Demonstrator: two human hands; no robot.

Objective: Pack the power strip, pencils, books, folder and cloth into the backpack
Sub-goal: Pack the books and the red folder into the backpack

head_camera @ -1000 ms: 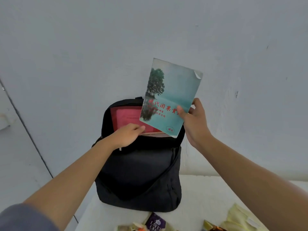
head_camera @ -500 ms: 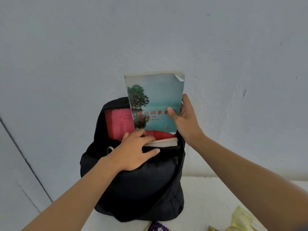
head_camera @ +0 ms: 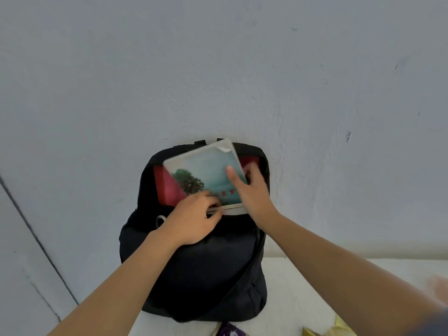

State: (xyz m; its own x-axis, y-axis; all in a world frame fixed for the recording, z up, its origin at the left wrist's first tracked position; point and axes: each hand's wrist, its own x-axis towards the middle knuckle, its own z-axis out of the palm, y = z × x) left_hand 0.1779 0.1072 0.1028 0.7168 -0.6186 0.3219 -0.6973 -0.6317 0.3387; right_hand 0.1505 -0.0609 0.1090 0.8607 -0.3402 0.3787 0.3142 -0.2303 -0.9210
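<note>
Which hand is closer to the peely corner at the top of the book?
Right. The right hand grips the book just below the peeling corner; the left hand is lower down, at the backpack mouth.

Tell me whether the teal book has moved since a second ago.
Yes. Against the black fabric backpack, the teal tree-cover paperback book has dropped into the open mouth, tilted; its top corner barely clears the bag's top edge.

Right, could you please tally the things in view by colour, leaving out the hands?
Black: 1, backpack
Teal: 1, book
Red: 1, flat item in the backpack
Purple: 1, packet
Yellow: 1, cloth
Total: 5
</note>
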